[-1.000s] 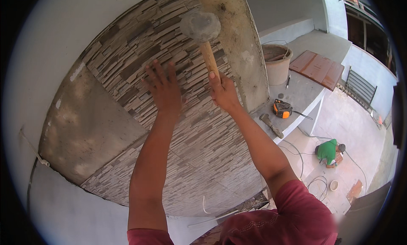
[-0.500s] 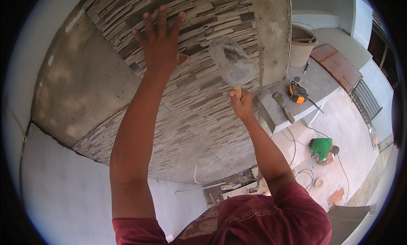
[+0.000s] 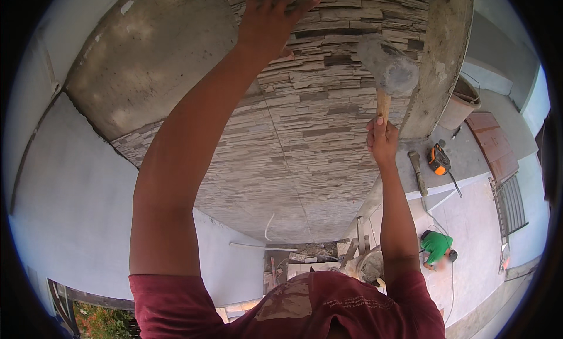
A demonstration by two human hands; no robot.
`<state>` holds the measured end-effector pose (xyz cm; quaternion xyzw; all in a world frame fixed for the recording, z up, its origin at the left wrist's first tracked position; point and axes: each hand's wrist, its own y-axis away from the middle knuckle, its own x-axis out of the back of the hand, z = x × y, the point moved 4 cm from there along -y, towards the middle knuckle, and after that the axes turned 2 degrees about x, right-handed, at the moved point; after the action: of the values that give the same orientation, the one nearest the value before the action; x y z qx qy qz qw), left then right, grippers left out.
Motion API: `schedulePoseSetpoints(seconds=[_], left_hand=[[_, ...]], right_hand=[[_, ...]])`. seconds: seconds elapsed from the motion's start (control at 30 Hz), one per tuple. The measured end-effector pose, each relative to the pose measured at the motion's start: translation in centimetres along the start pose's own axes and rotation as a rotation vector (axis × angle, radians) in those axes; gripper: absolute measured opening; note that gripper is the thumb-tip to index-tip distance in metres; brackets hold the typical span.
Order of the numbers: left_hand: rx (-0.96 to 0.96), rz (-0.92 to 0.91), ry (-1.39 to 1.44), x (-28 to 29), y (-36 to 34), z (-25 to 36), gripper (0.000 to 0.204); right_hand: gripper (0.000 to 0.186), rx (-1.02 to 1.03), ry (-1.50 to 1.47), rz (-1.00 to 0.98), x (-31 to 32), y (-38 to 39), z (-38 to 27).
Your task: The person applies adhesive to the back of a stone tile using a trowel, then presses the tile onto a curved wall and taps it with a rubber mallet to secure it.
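My left hand (image 3: 271,23) lies with fingers spread against a wall tile with a stacked-stone pattern (image 3: 328,145), near where the tiling meets bare grey cement (image 3: 152,63); the picture's upper edge cuts off its fingertips. My right hand (image 3: 382,142) is wrapped round the short wooden handle of a mallet (image 3: 400,74). The mallet's thick, cloudy whitish head is held up in front of the tiles, close to their right edge. Whether it touches them I cannot tell.
On a grey ledge to the right are a hatchet-like hand tool (image 3: 417,172), an orange and black power tool (image 3: 438,159) and a bucket (image 3: 459,107). Reddish-brown tiles (image 3: 491,145) lie beyond. Far below, a person in green (image 3: 437,245) crouches on the pale floor.
The view has swung, so the wall, ledge and tools sit differently in the picture. Both hands appear farther right, the left one also higher. The mallet stays in my right hand.
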<state>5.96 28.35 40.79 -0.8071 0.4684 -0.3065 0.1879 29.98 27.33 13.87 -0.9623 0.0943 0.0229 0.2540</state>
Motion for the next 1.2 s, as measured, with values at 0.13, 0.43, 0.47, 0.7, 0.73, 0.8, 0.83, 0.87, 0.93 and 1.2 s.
schedulePoseSetpoints(seconds=[0.13, 0.43, 0.47, 0.7, 0.73, 0.8, 0.83, 0.87, 0.93, 1.2], left_hand=[[0.064, -0.243, 0.164, 0.5, 0.9, -0.4, 0.112], [0.093, -0.259, 0.255, -1.3, -0.1, -1.2, 0.111], [0.092, -0.260, 0.250, -1.1, 0.1, -1.0, 0.110], [0.185, -0.198, 0.206, -2.9, 0.0, 0.6, 0.132], [0.182, -0.224, 0.213, -2.7, -0.1, 0.6, 0.133], [0.178, -0.225, 0.208, -2.2, -0.6, 0.5, 0.134], [0.179, -0.243, 0.198, -2.0, -0.4, 0.4, 0.134], [0.173, -0.256, 0.202, -1.8, -0.4, 0.5, 0.134], [0.182, -0.269, 0.214, -1.6, -0.7, 0.4, 0.135], [0.192, -0.265, 0.214, -1.7, -0.8, 0.7, 0.135]], right_hand=[[0.067, 0.277, -0.022, -0.036, -2.6, 0.2, -3.0], [0.060, -0.001, -0.020, -0.009, -5.3, -1.8, -3.5], [0.059, 0.033, -0.062, 0.023, -5.5, -1.1, -5.1], [0.063, 0.368, -0.211, 0.205, -3.4, -4.4, -9.9], [0.063, 0.358, -0.275, 0.197, -2.7, -5.2, -10.2], [0.064, 0.222, -0.247, 0.185, -1.1, -7.4, -11.1], [0.065, 0.092, -0.163, 0.178, -0.4, -8.9, -11.8], [0.066, -0.041, -0.080, 0.166, 0.1, -9.5, -12.1], [0.071, 0.095, -0.089, 0.216, 1.4, -9.0, -14.0], [0.074, 0.092, -0.006, 0.200, 1.7, -10.9, -14.0]])
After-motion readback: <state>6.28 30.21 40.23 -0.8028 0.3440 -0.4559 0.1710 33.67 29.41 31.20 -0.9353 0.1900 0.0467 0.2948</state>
